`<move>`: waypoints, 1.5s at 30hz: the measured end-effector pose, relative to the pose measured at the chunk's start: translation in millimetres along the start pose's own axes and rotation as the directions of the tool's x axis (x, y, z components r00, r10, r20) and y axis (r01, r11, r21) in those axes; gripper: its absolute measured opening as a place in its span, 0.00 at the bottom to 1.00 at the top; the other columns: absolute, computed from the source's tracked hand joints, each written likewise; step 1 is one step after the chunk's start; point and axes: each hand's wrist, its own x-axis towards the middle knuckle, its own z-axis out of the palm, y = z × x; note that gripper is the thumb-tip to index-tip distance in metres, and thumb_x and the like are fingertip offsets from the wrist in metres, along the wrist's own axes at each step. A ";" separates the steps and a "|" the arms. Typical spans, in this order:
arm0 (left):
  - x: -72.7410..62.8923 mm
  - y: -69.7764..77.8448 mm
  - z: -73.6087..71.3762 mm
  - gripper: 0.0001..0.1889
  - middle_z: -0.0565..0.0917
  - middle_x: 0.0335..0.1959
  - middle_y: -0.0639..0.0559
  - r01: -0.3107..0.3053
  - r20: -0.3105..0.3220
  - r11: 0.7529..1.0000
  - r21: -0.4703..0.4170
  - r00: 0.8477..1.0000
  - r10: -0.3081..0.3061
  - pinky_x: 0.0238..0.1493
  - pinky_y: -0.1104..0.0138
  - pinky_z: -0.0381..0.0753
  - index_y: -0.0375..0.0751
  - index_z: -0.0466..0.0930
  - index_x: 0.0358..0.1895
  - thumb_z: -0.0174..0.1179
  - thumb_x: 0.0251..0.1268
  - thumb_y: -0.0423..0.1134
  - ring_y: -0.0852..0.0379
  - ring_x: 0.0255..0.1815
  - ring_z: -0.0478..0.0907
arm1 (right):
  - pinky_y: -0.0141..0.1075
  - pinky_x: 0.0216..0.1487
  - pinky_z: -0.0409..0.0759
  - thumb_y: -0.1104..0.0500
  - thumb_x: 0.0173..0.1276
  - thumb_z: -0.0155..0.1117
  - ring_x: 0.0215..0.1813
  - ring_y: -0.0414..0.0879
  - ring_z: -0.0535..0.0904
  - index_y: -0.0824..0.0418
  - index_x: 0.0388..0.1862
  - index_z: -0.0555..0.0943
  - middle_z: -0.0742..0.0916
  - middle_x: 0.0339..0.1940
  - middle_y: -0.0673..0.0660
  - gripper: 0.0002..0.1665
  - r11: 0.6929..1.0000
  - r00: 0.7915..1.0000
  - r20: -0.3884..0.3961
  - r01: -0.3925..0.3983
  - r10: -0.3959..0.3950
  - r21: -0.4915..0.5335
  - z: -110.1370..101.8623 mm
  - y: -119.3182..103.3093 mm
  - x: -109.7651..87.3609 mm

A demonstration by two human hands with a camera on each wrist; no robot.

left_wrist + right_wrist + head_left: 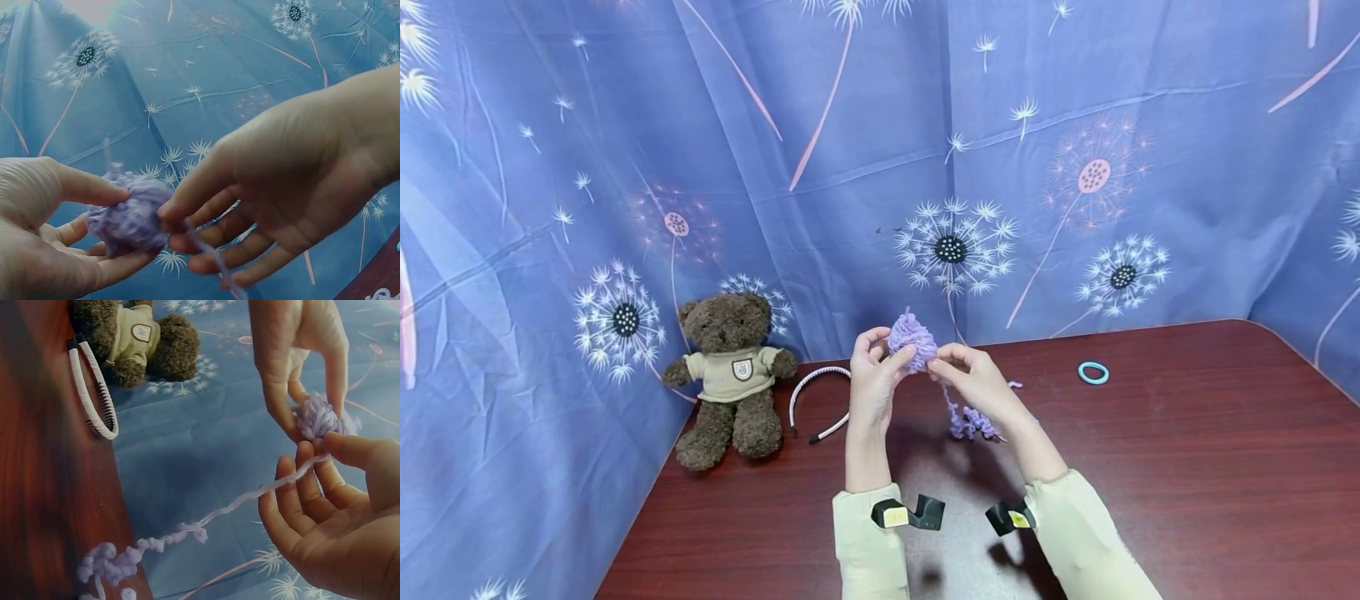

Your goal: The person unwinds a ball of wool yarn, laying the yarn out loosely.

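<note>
A small ball of lilac yarn (912,340) is held up above the table between both hands. My left hand (874,375) grips it from the left, thumb on the near side and fingers behind, as the left wrist view also shows. On its right side my right hand (981,383) pinches the yarn strand (250,495) between thumb and forefinger, close against the ball. From there the strand runs across the other fingers and down to a loose, crinkled heap of yarn (973,423) on the table, partly hidden behind the right wrist in the head view.
A brown teddy bear (730,375) in a beige shirt sits at the table's left edge. Beside it lies a white headband (805,385). Toward the back right of the dark red table (1187,467) is a light blue ring (1093,372). A blue dandelion-print curtain (850,250) hangs behind.
</note>
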 end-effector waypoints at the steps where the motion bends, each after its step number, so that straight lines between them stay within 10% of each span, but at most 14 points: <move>1: -0.4 0.0 -0.6 0.21 0.78 0.37 0.51 0.004 0.022 1.000 0.010 1.000 -0.004 0.33 0.73 0.83 0.34 0.65 0.52 0.57 0.56 0.17 0.63 0.33 0.79 | 0.28 0.40 0.79 0.60 0.70 0.59 0.34 0.35 0.79 0.73 0.47 0.78 0.85 0.30 0.46 0.16 1.000 1.000 -0.013 -0.003 0.003 0.019 -1.3 -0.7 -0.2; 13: -2.6 -0.4 -7.7 0.21 0.80 0.36 0.53 0.052 0.226 0.983 0.174 0.970 -0.091 0.35 0.64 0.88 0.27 0.68 0.58 0.56 0.61 0.20 0.62 0.32 0.83 | 0.28 0.47 0.83 0.61 0.73 0.56 0.37 0.31 0.80 0.77 0.49 0.75 0.82 0.30 0.40 0.17 0.989 0.996 -0.088 0.013 0.000 0.146 -15.6 -3.8 -0.6; 30: 0.3 2.7 -16.5 0.25 0.73 0.48 0.49 0.047 0.000 0.996 0.081 0.999 -0.048 0.43 0.74 0.83 0.29 0.68 0.59 0.57 0.55 0.17 0.60 0.43 0.77 | 0.26 0.46 0.83 0.61 0.74 0.54 0.36 0.32 0.81 0.70 0.44 0.77 0.83 0.28 0.39 0.11 0.986 0.993 -0.118 0.022 -0.002 0.167 -31.6 -4.2 -1.6; 45: 1.8 5.0 -25.0 0.22 0.81 0.42 0.50 0.089 0.126 0.989 0.119 0.987 -0.104 0.39 0.53 0.88 0.29 0.68 0.58 0.55 0.60 0.19 0.57 0.37 0.84 | 0.23 0.42 0.83 0.58 0.74 0.56 0.33 0.30 0.82 0.48 0.33 0.79 0.84 0.26 0.38 0.09 0.970 0.966 -0.258 0.044 0.019 0.238 -70.1 4.9 -3.9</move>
